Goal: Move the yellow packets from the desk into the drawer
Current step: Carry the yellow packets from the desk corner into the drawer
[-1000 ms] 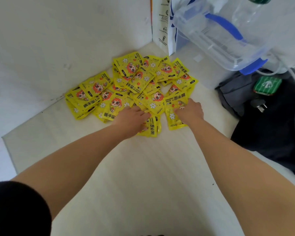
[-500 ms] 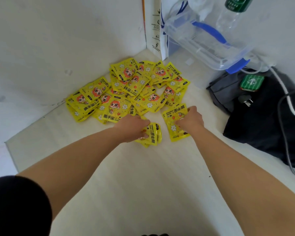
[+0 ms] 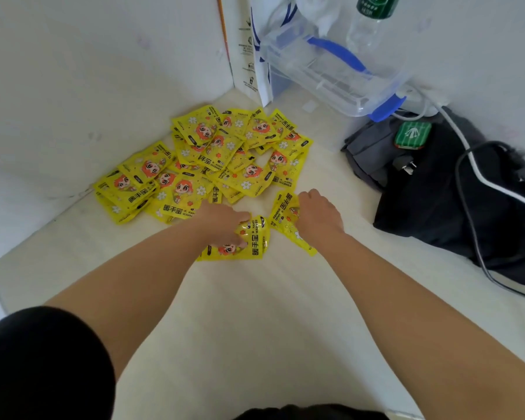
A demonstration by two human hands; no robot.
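**Both hands gripped packets at the near edge of the pile**

Head cam, looking down at the desk [image 3: 255, 322]. The left hand [image 3: 225, 222] was curled round a small bunch of yellow packets [image 3: 250, 248], thumb on top, with the bunch crumpled and hanging below the fingers. The right hand [image 3: 319, 218] was closed on a second bunch [image 3: 285, 212]. Its fingers were tucked under, and one packet stuck out toward the wrist. The two bunches sat just beside each other, apart from the main pile. I couldn't tell how many packets were in each hand.

The main pile of packets [image 3: 206, 165] lay loose and overlapping on the desk, in the corner against the white wall and just beyond both hands.

Other items:
- A clear plastic box [image 3: 325, 65] with blue handle and clips was at the back right.
- A water bottle [image 3: 367, 28] stood behind the box and a white paper bag [image 3: 249, 56] to its left.
- A dark bag [image 3: 437, 207] lay on the right side of the desk.
- On the bag were a green tin [image 3: 412, 134], a plug [image 3: 405, 166] and a white cable [image 3: 473, 165].
- A black sleeve [image 3: 43, 365] covered the left upper arm. Both forearms were bare.
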